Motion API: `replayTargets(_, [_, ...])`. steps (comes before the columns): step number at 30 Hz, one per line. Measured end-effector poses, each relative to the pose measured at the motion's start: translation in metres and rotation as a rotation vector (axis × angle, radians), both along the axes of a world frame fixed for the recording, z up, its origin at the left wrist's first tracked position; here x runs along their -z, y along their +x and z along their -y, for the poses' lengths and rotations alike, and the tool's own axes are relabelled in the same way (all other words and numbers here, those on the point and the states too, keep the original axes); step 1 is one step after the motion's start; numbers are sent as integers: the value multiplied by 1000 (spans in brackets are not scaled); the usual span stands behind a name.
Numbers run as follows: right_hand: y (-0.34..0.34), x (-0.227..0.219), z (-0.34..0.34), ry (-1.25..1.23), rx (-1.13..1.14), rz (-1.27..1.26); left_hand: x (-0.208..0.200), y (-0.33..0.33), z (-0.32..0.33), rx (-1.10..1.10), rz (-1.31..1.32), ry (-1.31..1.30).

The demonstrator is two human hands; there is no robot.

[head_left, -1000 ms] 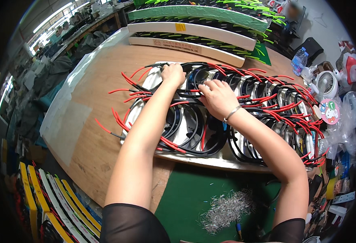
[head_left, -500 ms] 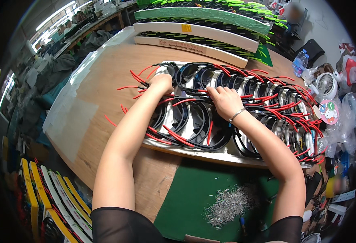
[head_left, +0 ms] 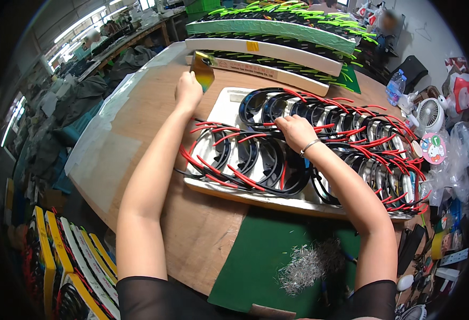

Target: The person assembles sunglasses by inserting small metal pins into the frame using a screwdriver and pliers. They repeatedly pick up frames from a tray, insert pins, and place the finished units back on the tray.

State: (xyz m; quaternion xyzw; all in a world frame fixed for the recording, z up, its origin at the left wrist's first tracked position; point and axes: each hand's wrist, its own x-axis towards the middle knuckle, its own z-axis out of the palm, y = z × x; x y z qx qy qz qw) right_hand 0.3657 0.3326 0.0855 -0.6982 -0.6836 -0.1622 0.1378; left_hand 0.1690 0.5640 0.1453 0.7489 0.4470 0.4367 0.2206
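Note:
My left hand [head_left: 188, 92] is raised beyond the far left corner of the white tray [head_left: 234, 96]. Its closed fingers grip a glossy dark piece [head_left: 203, 72] with a yellow-orange sheen; its exact kind is unclear. Over the tray's middle, my right hand [head_left: 297, 132] pinches a black glasses frame [head_left: 269, 127] at the edge of the far row. Rows of curved black frames with red-tipped arms [head_left: 247, 178] fill much of the tray, several arms sticking out past its sides. The tray's far left corner is bare.
Stacked trays of green-tipped frames [head_left: 277, 29] stand at the back. A green mat [head_left: 245, 256] carries a heap of small clear pieces [head_left: 303, 269]. To the right are a bottle [head_left: 396, 87], a white fan [head_left: 429, 113] and plastic bags. More yellow-edged trays [head_left: 46, 256] stand lower left.
My left hand has moved up and left, away from the tray, with the glossy piece now showing in it. Red-tipped arms have gone from the far left corner. My right hand stays nearly in place.

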Motion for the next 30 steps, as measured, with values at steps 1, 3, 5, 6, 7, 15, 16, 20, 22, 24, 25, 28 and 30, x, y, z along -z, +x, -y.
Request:
replayTargets(1, [2, -7, 1, 11, -49, -26, -12, -8, 8, 40, 35, 102])
replayTargets(3, [-1, -16, 2, -64, -50, -7, -28, -38, 20, 125, 100, 214])
replayTargets(5, [1, -21, 6, -272, 41, -33, -36, -71, 44, 238, 150, 198])
replayTargets(6, [5, -22, 12, -207, 31, -10, -38, -86, 59, 324, 221, 130])
replayTargets(7, [8, -20, 19, -139, 17, 11, -39, -106, 74, 322, 236, 85])
replayTargets(15, [-55, -64, 68, 24, -181, -5, -41, -266, 209, 189, 360, -109])
replayTargets(16, [-69, -71, 79, 15, -197, -8, -38, -270, 220, 178, 328, -82])
replayTargets(20, [-102, -92, 141, -24, -236, -13, -11, -272, 260, 95, 74, 28])
replayTargets(22, [-124, -94, 179, -81, -222, -90, 10, -274, 283, 238, -125, 300])
replayTargets(24, [-140, -96, 217, -166, -222, -202, 50, -280, 289, 422, -145, 402])
replayTargets(25, [-147, -92, 233, -208, -215, -217, 69, -281, 291, 474, -180, 414])
replayTargets(28, [-158, -81, 272, -298, -176, -193, 100, -275, 289, 584, -174, 414])
replayTargets(30, [-164, -82, 295, -352, -153, -231, 98, -273, 295, 481, -156, 367])
